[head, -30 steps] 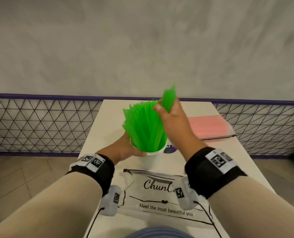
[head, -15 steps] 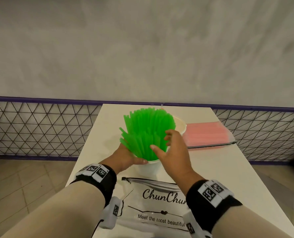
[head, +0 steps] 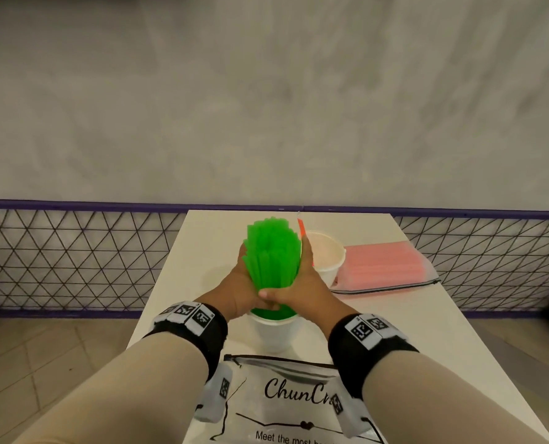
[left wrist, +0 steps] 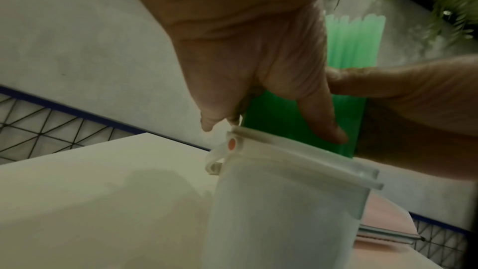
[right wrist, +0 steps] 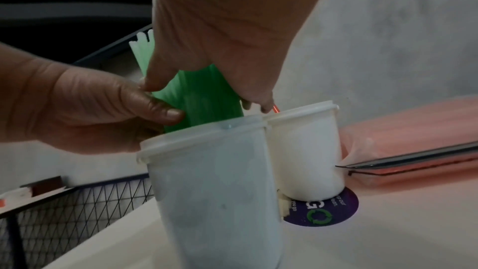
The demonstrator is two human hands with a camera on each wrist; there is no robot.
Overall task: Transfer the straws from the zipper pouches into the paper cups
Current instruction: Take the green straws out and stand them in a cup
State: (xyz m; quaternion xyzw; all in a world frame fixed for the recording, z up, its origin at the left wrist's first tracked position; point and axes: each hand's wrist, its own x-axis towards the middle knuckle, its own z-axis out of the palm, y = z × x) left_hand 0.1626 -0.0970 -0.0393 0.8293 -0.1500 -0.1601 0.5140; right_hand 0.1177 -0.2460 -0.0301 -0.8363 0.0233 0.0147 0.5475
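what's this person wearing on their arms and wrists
Beige long sleeves cover both arms. Each wrist has a black band topped with white blocks printed with black square-code markers. A small white tagged module hangs under each wrist. Hands are bare.

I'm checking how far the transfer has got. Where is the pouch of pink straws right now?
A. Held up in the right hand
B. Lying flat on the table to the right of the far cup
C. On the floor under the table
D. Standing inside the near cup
B: the pink straw pouch lies flat on the table, right of the far cup, while both hands gather the green straws.
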